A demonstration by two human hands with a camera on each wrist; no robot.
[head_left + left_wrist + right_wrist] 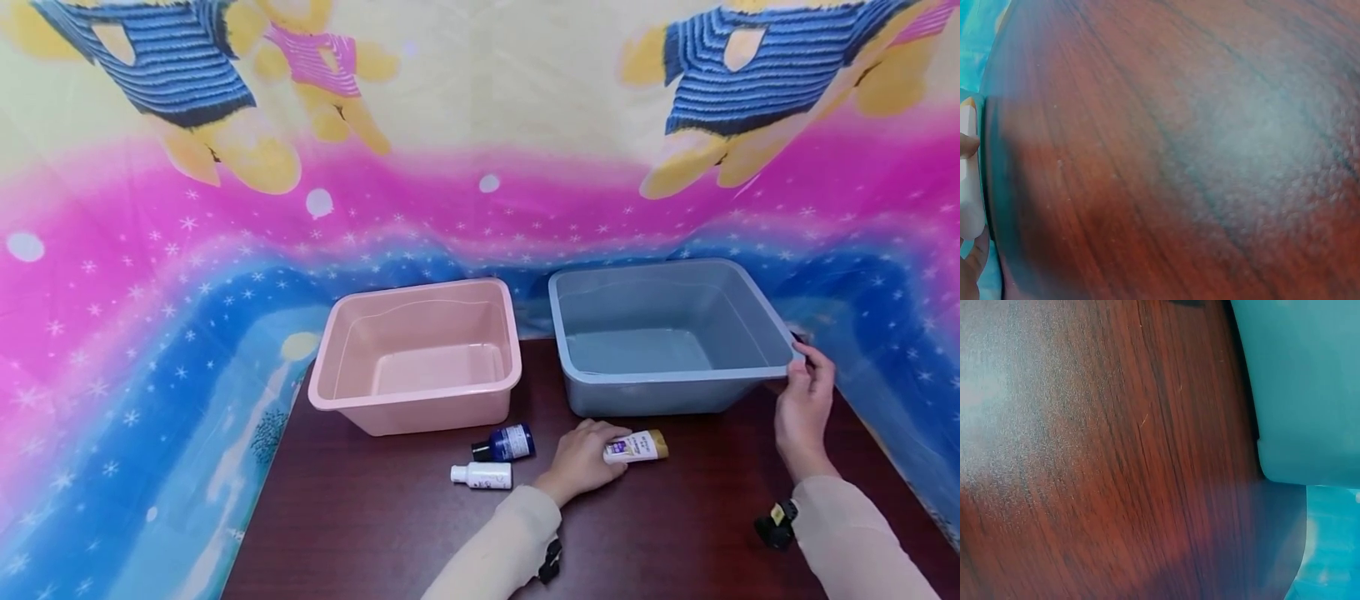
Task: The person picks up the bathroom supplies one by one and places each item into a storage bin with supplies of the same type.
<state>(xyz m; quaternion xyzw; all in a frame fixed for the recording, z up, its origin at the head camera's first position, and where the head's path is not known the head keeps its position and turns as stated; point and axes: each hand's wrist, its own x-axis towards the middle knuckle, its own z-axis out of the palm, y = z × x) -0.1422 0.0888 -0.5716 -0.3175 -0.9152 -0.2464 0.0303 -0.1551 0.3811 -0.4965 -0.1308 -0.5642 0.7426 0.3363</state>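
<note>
My left hand (583,458) grips the near end of a white tube (633,447) with purple print and a gold cap, lying in front of the blue-grey basin (675,396). At the left edge of the left wrist view, fingers hold the white tube (969,200) from two sides. My right hand (807,408) holds the rim of that basin at its front right corner, thumb in front and fingers round the side. In the right wrist view only the basin's wall (1310,394) shows, and the hand is out of sight.
A pink basin (420,412) stands left of the blue-grey one. In front of it lie a dark blue bottle (512,442) with a black cap and a small white bottle (489,476). All stand on a dark brown wooden table (360,517), with a patterned cloth (465,208) hanging behind.
</note>
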